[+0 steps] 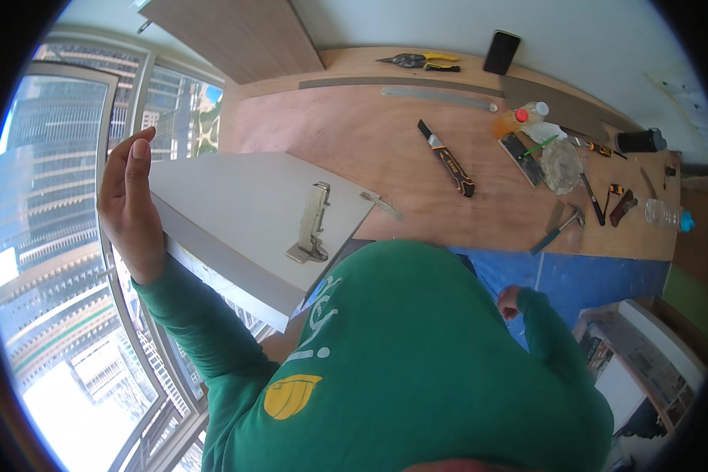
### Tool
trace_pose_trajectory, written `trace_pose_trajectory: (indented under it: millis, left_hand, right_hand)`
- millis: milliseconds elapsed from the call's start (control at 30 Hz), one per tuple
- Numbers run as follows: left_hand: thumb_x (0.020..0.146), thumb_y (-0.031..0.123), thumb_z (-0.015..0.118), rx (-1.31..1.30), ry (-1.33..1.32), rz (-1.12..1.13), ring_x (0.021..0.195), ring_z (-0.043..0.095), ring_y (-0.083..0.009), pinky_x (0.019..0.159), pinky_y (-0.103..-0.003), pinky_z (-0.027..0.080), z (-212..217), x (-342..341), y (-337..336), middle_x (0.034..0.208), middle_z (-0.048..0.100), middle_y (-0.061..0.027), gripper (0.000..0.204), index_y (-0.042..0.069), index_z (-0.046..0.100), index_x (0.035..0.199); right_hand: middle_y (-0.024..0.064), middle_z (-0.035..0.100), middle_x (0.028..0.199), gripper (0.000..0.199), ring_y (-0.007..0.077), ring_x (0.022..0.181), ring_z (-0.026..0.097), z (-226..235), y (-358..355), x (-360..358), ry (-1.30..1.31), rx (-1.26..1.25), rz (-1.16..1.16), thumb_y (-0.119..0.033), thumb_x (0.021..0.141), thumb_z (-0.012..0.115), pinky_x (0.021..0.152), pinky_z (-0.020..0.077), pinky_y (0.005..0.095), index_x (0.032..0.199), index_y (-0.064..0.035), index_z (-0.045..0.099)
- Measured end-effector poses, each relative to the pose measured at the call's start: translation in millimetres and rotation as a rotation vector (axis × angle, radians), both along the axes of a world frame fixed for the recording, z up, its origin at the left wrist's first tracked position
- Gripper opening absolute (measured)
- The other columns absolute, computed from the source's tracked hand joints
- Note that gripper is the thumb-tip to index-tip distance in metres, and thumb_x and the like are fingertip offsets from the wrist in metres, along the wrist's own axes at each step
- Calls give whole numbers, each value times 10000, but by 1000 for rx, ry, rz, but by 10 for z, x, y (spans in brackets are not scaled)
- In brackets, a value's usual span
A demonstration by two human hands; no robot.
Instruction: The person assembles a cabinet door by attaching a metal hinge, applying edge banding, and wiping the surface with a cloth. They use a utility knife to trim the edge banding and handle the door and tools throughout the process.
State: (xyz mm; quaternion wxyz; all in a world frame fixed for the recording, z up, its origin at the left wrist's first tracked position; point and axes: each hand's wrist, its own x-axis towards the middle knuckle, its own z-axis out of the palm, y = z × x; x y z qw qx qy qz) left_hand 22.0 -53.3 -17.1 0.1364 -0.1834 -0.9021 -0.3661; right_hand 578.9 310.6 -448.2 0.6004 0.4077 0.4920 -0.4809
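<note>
White panel (232, 189): smooth-faced, metal hinge (315, 214) atop, right of left grip (134, 208)
Left grip: fingers extended, unclamped
Right grip (510, 302): cannot tell

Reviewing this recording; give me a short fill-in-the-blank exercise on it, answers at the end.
The person's hand beside the white flat panel is the ____ one.
The clear plastic bottle at far right has a ____ cap.
The printed helmet on the green sweatshirt is ____.
The dark-handled claw hammer lies to the ____ of the black-and-orange utility knife.

Missing words: left; blue; yellow; right.
</note>
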Motion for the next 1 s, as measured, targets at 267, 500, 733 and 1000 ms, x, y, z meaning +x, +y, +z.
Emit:
trace_pose_trajectory:
  millis: [267,500,733,1000]
  left_hand:
    - [1013,374,599,27,-99,-127,1193,631,-266,1122,-396,394,-93,-372,53,1193,728,-148,448,-10,720,1210]
    - [1025,394,588,-31,-91,-138,1179,643,-255,1094,-401,425,-56,-424,306,1168,734,-152,444,2,736,1173]
    - [1026,410,567,-50,-83,-134,1181,646,-268,1092,-415,433,-21,-396,358,1154,739,-145,454,12,745,1152]
    - [1029,428,553,-67,-83,-79,1175,655,-264,1090,-409,434,-43,-323,359,1148,745,-138,467,23,745,1159]
  right_hand:
    - [182,750,838,75,258,661,726,-68,-409,1119,-353,-13,26,-28,837,709,591,587,414,894,16,729]
    - [162,772,984,192,276,938,752,-284,-435,849,-191,364,100,-168,856,695,788,582,412,944,-22,783]
    - [202,736,929,215,374,870,710,-867,-200,202,542,837,142,-212,877,626,772,559,483,842,-32,737]
    - [182,674,1022,417,344,942,674,-261,-78,-2035,931,956,-116,-327,841,778,810,560,465,1119,-41,656]
